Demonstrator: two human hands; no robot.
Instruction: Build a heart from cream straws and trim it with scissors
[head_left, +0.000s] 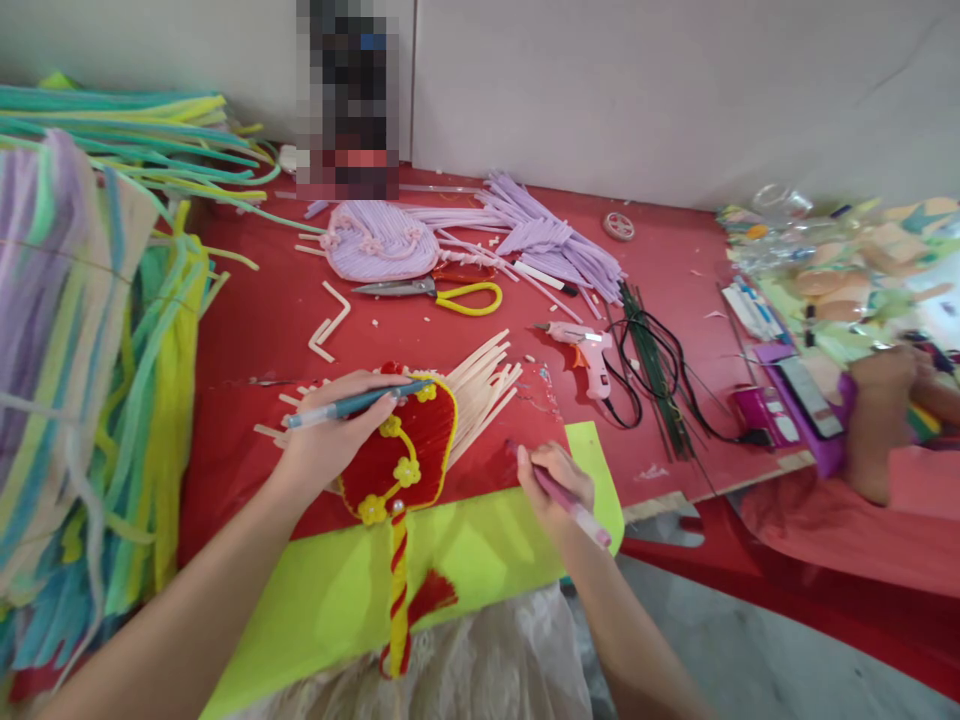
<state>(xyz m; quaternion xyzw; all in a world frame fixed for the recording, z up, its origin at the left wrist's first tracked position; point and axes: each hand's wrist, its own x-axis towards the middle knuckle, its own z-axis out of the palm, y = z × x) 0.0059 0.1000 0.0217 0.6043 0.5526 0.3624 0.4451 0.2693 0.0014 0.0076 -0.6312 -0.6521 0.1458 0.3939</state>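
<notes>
My left hand (341, 425) is closed around a blue pen (352, 403), whose tip end lies over the top edge of a red fan (367, 450). Yellow trim and yellow flowers run across the fan, and its twisted red-and-yellow handle (398, 590) points toward me beside a red tassel (435, 595). To the right, my right hand (559, 485) grips a purple-pink pen (562, 496) above the red tabletop, apart from the fan. Cream-coloured stems (484, 395) lie just behind the fan, partly under it. A lime-green sheet (495, 545) is below.
Yellow-handled scissors (469, 298), a lilac fan (379, 240) and lilac stems (559, 240) lie farther back. A pink glue gun (589, 350) with a black cord sits right of centre. Bundled fuzzy stems (75, 330) fill the left. Another person's arm (874, 430) rests at the right.
</notes>
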